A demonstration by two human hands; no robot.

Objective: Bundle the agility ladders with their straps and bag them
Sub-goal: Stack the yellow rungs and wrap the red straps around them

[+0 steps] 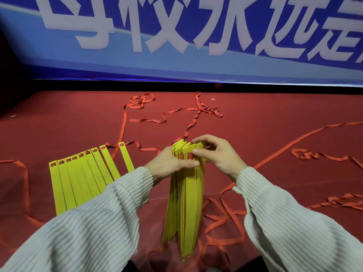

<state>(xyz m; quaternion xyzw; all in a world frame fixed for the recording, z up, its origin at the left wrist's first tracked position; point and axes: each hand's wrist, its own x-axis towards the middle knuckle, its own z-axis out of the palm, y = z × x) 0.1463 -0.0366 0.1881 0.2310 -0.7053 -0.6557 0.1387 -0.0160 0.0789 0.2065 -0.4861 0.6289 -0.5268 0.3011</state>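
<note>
Rungs of a yellow agility ladder stand gathered on edge in a stack [184, 193] on the red floor [275, 146], held at the far end between a person's two hands. The left hand [169, 163] wraps the stack from its left side, thumb laid across the near face; the right hand [216, 154] pinches the top corners of the outermost rungs with curled fingers. Flat plastic slats of this kind look light and stiff but slick against one another, so the pack is likely to fan apart unless squeezed near the slotted ends, where the red webbing strap [222, 213] threads through. That strap is soft and limp, trailing in loops over the floor to the right and beyond. A second set of rungs [82, 183] lies fanned flat to the left, just beside the left sleeve, untouched. No bag is in view.
</note>
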